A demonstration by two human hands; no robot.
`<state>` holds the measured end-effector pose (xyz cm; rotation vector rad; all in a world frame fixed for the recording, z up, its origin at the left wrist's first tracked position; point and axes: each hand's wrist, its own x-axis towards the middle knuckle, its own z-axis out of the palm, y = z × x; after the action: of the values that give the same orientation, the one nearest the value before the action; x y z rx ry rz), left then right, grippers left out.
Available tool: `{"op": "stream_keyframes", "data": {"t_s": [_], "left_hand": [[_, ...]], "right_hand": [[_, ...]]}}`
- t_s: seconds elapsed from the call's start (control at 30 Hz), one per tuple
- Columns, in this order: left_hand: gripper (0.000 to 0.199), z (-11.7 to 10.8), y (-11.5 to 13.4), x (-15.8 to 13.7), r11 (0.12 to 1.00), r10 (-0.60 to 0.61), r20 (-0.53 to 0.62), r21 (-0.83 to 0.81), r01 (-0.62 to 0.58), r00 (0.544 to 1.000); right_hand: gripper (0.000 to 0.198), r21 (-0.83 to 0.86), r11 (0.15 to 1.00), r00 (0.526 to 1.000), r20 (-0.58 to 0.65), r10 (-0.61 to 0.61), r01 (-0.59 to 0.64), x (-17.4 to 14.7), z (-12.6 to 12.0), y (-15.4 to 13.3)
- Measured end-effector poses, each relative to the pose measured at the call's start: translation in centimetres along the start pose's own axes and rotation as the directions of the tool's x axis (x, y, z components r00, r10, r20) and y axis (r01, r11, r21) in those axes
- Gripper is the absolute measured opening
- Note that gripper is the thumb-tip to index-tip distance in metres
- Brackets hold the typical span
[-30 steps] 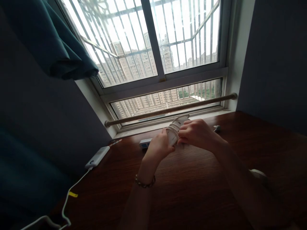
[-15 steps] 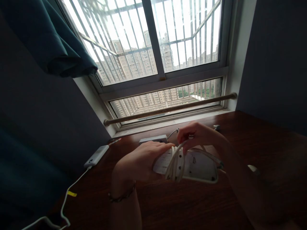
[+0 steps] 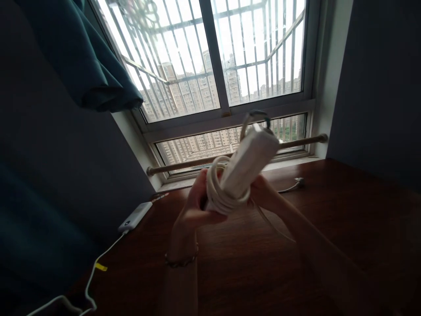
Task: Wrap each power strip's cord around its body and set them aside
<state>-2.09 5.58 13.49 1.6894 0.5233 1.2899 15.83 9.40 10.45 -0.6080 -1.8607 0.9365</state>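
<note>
A white power strip point(image 3: 251, 160) is held up at a slant above the table, its far end raised toward the window. Several turns of its white cord point(image 3: 226, 201) are wound around the near part. My left hand point(image 3: 197, 199) grips the near end, with the thumb under the coils. My right hand point(image 3: 263, 191) is behind the strip on the right. Its fingers are mostly hidden, and a loose length of cord trails from it down to the right. A greyish cord loop point(image 3: 251, 117) stands out at the far end, blurred.
A white power bank-like box point(image 3: 134, 217) lies on the left of the brown wooden table point(image 3: 237, 272), with a white cable point(image 3: 98, 256) running from it. A plug point(image 3: 299, 182) lies at the right. Behind are a window rail point(image 3: 194, 164) and a blue curtain point(image 3: 105, 83).
The power strip has swung from lying nearly level to pointing up and away. My right hand has moved from above the coils to behind the strip. The view has shifted slightly.
</note>
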Motion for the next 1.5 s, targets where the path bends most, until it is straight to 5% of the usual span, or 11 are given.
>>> {"op": "stream_keyframes", "data": {"t_s": [0.07,0.2,0.3,0.47,0.67,0.77,0.9,1.03,1.2,1.37,1.5], "left_hand": [[0.051,0.0,-0.4,0.6,0.995,0.068,-0.117,-0.062,-0.076,0.991],[0.029,-1.5,-1.3,1.9,0.941,0.146,-0.401,-0.226,-0.252,0.904],[0.022,-4.0,-2.3,2.5,0.918,0.089,-0.417,-0.318,-0.237,0.904],[0.033,-7.4,-4.2,3.2,0.848,-0.216,-0.351,-0.531,-0.004,0.911],[0.044,-8.4,-7.5,3.9,0.503,-0.468,-0.107,-0.848,0.166,0.877],[0.051,-7.9,-9.0,4.0,0.383,-0.514,0.05,-0.88,0.281,0.856],[0.056,-6.7,-9.7,4.0,0.407,-0.525,0.137,-0.826,0.389,0.84],[0.05,-5.3,-9.3,4.0,0.505,-0.504,0.163,-0.741,0.442,0.848],[0.041,-3.7,-9.0,4.5,0.734,-0.567,0.038,-0.43,0.525,0.823],[0.031,-1.9,-11.3,5.1,0.792,-0.611,-0.129,-0.118,0.6,0.781],[0.033,-0.5,-12.7,5.1,0.795,-0.541,-0.172,0.216,0.567,0.823]], "right_hand": [[0.028,-0.002,0.996,0.996,0.02,0.089,-0.089,-0.2,0.1,0.3],[0.065,0.126,0.953,0.954,0.157,0.254,-0.274,-0.7,-0.7,-0.1],[0.054,0.269,0.914,0.928,0.302,0.22,-0.304,-1.1,-2.0,-1.0],[0.019,0.499,0.832,0.96,0.248,0.128,-0.24,-2.1,-4.5,-2.2],[0.015,0.524,0.849,0.984,-0.111,0.141,-0.062,-3.1,-6.9,-3.1],[0.021,0.538,0.843,0.985,-0.154,0.08,0.015,-3.3,-7.6,-3.2],[0.028,0.531,0.839,0.989,-0.14,-0.052,0.12,-3.7,-8.2,-3.0],[0.03,0.391,0.883,0.947,-0.283,-0.151,0.258,-3.7,-8.5,-2.3],[0.042,0.174,0.93,0.869,-0.443,-0.22,0.324,-3.0,-8.7,-1.6],[0.052,0.071,0.941,0.881,-0.379,-0.282,0.332,-2.9,-7.9,-2.1],[0.047,-0.049,0.973,0.95,-0.21,-0.232,0.227,-3.3,-6.3,-2.9]]}}
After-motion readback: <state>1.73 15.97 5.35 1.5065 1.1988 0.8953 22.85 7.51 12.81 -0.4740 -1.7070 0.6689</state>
